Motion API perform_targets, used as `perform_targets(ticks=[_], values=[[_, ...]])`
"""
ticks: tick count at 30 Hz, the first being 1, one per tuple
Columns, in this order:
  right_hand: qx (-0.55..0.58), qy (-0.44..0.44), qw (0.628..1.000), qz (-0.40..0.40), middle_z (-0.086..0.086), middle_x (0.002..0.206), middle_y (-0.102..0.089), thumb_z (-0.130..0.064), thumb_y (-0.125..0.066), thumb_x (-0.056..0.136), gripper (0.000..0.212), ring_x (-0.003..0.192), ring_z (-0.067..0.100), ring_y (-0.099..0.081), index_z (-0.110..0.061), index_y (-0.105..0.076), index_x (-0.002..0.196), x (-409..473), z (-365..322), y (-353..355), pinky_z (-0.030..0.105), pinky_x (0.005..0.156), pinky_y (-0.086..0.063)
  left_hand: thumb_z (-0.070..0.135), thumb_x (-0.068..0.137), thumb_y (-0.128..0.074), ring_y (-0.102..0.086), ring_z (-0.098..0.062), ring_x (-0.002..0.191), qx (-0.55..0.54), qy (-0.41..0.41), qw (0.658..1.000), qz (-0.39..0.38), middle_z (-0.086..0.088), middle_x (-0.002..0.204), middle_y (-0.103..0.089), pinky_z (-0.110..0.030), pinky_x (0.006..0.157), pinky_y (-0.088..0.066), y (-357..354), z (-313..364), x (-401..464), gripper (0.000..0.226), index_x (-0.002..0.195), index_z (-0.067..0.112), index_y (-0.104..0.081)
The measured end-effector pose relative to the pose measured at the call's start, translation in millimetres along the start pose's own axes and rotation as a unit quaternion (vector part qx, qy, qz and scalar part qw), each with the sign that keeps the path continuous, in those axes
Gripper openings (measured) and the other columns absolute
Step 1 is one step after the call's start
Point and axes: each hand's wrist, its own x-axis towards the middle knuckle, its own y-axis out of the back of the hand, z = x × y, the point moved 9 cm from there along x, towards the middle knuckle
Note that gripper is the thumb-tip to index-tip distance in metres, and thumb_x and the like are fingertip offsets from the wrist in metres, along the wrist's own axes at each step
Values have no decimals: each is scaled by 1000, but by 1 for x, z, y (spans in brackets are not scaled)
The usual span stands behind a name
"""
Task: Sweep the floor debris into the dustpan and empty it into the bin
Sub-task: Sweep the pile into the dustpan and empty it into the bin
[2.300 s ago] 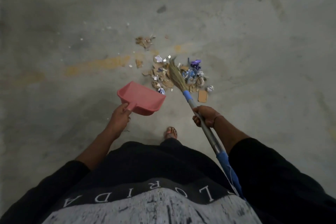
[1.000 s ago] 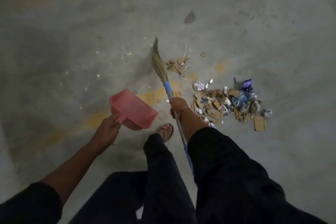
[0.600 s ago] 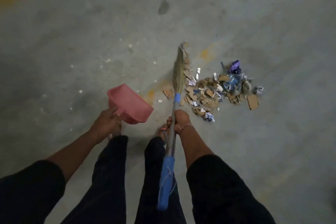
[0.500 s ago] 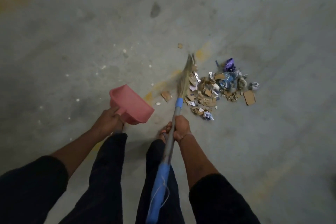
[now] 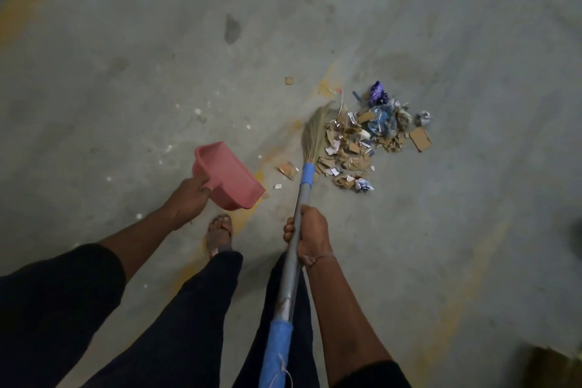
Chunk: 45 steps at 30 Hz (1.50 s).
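- The right hand [image 5: 310, 235] has its fingers wrapped round the broom [image 5: 302, 198] handle; the bristles touch the rubbish pile [image 5: 368, 142] on its nine o'clock side.
- The left hand [image 5: 189, 198] grips the dustpan [image 5: 231, 175] by its handle, off the floor, at nine o'clock from the broom.
- Risk: a hard stroke could scatter light scraps; stray bits [image 5: 287, 169] already lie apart.
- With the pan raised, nothing would catch them.
- No bin is visible.
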Motion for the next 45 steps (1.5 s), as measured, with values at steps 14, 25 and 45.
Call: perform_targets(ticks=[14, 25, 45], values=[[-106, 51, 991, -60, 13, 61, -49, -13, -45, 96, 17, 45, 22, -45, -5, -51, 82, 73, -65, -107, 28, 46, -38, 36, 98, -53, -65, -39, 107, 43, -8, 999, 29, -19, 130, -62, -41, 86, -54, 3, -3, 25, 50, 146, 20, -50], [76, 22, 997, 3, 7, 61, -39, -10, -37, 97, 18, 42, 15, -38, -14, -41, 80, 104, -63, -6, 18, 39, -37, 32, 102, -49, -59, -25, 77, 79, -51, 996, 1, -23, 115, -65, -34, 64, -51, -32, 32, 12, 42, 142, 19, -53], [-497, 193, 845, 29, -5, 79, -59, -36, -59, 97, 36, 55, 3, -48, -25, -67, 130, 43, 11, 220, 16, 51, -39, 43, 81, -54, -62, -32, 108, 88, 9, 990, -107, -11, 123, -63, -52, 95, -54, -133, 5, -2, 60, 134, 17, -52]])
